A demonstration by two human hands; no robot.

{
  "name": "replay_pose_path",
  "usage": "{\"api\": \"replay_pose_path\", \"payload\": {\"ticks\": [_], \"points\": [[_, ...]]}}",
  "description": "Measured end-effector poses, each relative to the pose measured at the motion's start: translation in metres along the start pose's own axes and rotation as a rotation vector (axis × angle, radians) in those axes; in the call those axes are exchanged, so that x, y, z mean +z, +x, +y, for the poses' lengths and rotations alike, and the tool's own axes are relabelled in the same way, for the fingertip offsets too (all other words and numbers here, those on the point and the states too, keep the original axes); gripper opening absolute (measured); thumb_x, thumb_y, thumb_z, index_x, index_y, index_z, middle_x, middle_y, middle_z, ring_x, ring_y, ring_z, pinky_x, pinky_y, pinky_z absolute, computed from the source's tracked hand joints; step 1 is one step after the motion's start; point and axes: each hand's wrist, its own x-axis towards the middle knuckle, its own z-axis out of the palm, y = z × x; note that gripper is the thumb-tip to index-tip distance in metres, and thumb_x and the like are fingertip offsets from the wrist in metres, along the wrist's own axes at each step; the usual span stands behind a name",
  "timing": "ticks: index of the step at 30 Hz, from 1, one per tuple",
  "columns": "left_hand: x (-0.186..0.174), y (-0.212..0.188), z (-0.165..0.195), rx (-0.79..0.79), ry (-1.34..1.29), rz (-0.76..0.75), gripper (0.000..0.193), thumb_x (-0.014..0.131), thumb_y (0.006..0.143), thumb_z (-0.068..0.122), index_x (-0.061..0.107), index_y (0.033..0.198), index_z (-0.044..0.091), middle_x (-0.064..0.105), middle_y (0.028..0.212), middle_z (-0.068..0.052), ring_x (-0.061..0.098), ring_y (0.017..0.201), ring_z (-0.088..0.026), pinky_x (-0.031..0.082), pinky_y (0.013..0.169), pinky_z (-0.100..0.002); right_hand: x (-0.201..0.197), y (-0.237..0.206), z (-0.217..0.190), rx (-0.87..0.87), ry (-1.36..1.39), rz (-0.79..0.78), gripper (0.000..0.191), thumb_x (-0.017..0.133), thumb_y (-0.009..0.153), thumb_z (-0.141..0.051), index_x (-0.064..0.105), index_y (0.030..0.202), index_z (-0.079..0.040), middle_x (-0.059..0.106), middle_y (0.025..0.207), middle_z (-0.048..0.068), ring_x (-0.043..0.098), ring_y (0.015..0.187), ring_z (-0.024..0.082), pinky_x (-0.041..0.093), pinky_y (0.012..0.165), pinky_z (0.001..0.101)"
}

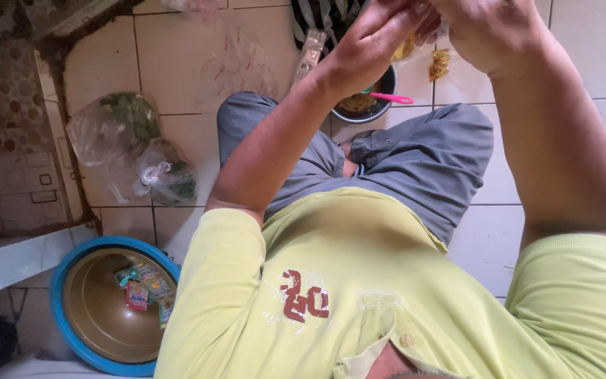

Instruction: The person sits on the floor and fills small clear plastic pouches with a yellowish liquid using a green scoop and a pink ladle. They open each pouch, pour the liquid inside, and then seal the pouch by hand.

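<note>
**Both hands raised over a bowl, working a clear food bag**

The person sits on a white tiled floor (548, 42), legs folded, in a yellow-green shirt and grey trousers. Both arms are lifted toward the top edge of the view.

The left hand (376, 38) has its fingers (394, 17) curled inward and pinched together on what appears to be a thin clear plastic bag (429, 49) holding yellowish food. The right hand (492, 28) meets it from the other side; its fingers are cut off by the frame edge and turned away, so how far they are closed cannot be told. The bag hangs between the two hands, directly above a dark bowl (366, 105), a position that would let anything spilled land in the bowl.

The bowl sits on the floor just beyond the knees, with a pink-handled utensil (391, 98) resting across its rim.

Elsewhere: a clear bag of leafy greens (131, 144) lies on the tiles to the side, well apart from the hands. A blue-rimmed basin (103, 305) nearer the torso contains several small coloured sachets (145, 288).
</note>
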Motion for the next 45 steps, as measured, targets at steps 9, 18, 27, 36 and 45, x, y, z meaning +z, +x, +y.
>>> {"api": "replay_pose_path", "payload": {"ticks": [9,18,27,36,45], "points": [[0.006,-0.004,0.033,0.025,0.386,-0.134,0.021,0.048,0.115,0.018,0.054,0.125,0.0,0.063,0.107,-0.012,0.064,0.098,-0.022,0.055,0.091,-0.036,0.024,-0.005,-0.02,0.279,0.644,0.021,0.02,0.062,0.116,-0.004,0.063,0.097,0.001,0.066,0.101,0.005,0.06,0.088,0.009,0.049,0.08,0.023],[0.025,-0.012,0.022,0.08,0.493,-0.079,0.019,0.052,0.112,0.018,0.057,0.117,0.0,0.068,0.1,-0.012,0.067,0.093,-0.025,0.054,0.083,-0.039,0.048,-0.011,-0.031,0.191,0.343,0.156,0.02,0.046,0.115,-0.012,0.058,0.108,0.003,0.061,0.121,0.011,0.058,0.113,0.013,0.047,0.101,0.023],[0.015,-0.027,0.005,-0.061,-0.036,-0.202,0.023,0.044,0.117,0.015,0.056,0.109,-0.002,0.056,0.099,-0.004,0.056,0.09,-0.016,0.051,0.087,-0.031,0.034,-0.016,-0.042,0.387,0.935,0.078,0.035,0.053,0.1,-0.023,0.058,0.13,-0.006,0.056,0.141,0.014,0.061,0.118,0.02,0.055,0.087,0.027],[0.019,-0.036,-0.006,-0.202,-0.162,-0.246,0.026,0.048,0.117,0.021,0.059,0.129,0.001,0.065,0.1,-0.005,0.062,0.093,-0.013,0.054,0.087,-0.031,0.041,-0.025,-0.03,0.494,0.758,0.001,0.028,0.052,0.104,-0.02,0.061,0.124,-0.002,0.059,0.137,0.013,0.062,0.101,0.019,0.054,0.077,0.0322],[0.021,-0.047,-0.009,-0.12,-0.061,-0.161,0.025,0.048,0.118,0.019,0.055,0.135,0.001,0.062,0.11,-0.005,0.058,0.1,-0.01,0.051,0.093,-0.028,0.048,-0.024,-0.03,0.422,0.524,0.146,0.024,0.049,0.113,-0.018,0.063,0.103,-0.001,0.065,0.13,0.012,0.058,0.091,0.01,0.049,0.069,0.0208]]}}
